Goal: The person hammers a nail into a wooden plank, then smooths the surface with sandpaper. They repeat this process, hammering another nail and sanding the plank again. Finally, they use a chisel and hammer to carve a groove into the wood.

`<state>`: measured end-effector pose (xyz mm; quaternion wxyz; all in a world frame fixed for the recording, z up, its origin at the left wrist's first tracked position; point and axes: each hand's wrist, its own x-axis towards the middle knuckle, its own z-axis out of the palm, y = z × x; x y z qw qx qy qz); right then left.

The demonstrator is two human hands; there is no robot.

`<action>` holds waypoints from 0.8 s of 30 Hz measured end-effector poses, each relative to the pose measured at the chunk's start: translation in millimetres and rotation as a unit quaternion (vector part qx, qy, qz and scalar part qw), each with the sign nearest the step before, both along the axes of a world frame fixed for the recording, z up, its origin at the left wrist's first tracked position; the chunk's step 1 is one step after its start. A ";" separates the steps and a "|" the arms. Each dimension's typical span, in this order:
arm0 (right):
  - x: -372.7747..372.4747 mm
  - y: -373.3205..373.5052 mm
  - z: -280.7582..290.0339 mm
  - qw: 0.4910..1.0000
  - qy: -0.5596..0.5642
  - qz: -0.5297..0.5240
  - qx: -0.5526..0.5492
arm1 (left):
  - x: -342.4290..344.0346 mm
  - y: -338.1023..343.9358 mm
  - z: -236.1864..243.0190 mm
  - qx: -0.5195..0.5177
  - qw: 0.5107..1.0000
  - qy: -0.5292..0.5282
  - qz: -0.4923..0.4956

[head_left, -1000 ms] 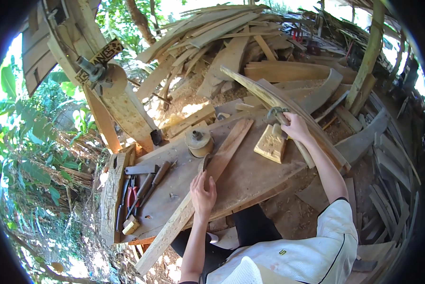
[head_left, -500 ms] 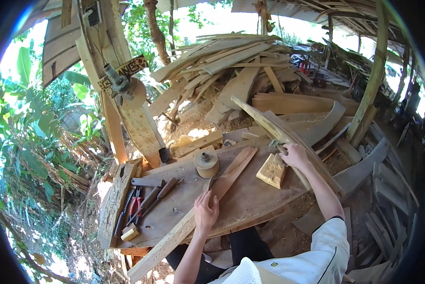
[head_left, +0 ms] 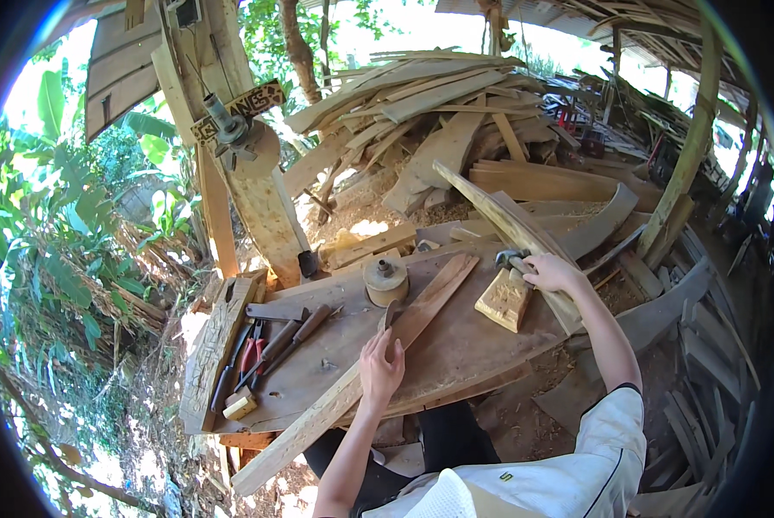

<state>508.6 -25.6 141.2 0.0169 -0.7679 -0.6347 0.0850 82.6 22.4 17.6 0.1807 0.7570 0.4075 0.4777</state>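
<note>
My left hand [head_left: 381, 367] is closed over a long wooden plank [head_left: 434, 306] that slants across the workbench. From its fingertips rises a short, dark, flat metal blade [head_left: 390, 313]; any handle is hidden by the fingers. My right hand [head_left: 553, 272] is closed at a hammer [head_left: 511, 258], with its dark metal head showing beyond the fingers. Below that head, a squared light wood block [head_left: 503, 300] rests on the bench. A round wooden piece with a metal stub on top [head_left: 385, 281] stands close beside the plank.
On the left of the workbench [head_left: 318, 371] lie red-handled pliers [head_left: 252, 354], wooden-handled tools [head_left: 305, 337] and a rough timber [head_left: 219, 358]. A long curved board [head_left: 508, 220] leans past my right hand. Stacked planks [head_left: 439, 95] rise behind; a post [head_left: 266, 207] stands back left.
The view has shifted slightly. The hammer head has turned and shows more clearly beyond my right fingers. My left hand keeps its place on the plank with the blade.
</note>
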 end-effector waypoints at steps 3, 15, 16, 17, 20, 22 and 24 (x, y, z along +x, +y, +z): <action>1.9 -3.5 4.6 1.000 0.002 0.017 -0.005 | 1.4 -2.0 2.6 -0.012 1.000 -0.012 -0.005; -13.0 -10.8 31.2 0.995 -0.013 -0.004 -0.099 | -0.3 -1.0 2.1 -0.016 1.000 -0.004 -0.004; -14.4 -13.2 31.6 0.995 -0.022 -0.006 -0.093 | -0.2 -1.0 2.3 -0.016 1.000 -0.004 -0.005; -16.2 -16.1 31.7 0.996 -0.032 -0.008 -0.087 | 0.3 -1.1 2.4 -0.016 1.000 -0.005 -0.006; -25.9 -20.3 38.8 0.994 -0.060 -0.036 -0.089 | 0.2 0.6 3.8 -0.013 1.000 -0.009 -0.005; -45.7 -28.0 56.6 0.991 -0.075 -0.079 -0.074 | -1.8 -0.5 3.5 -0.007 1.000 -0.018 -0.006; -80.3 -39.8 81.3 0.987 -0.084 -0.136 -0.030 | -6.6 0.8 4.1 0.006 0.999 -0.030 -0.008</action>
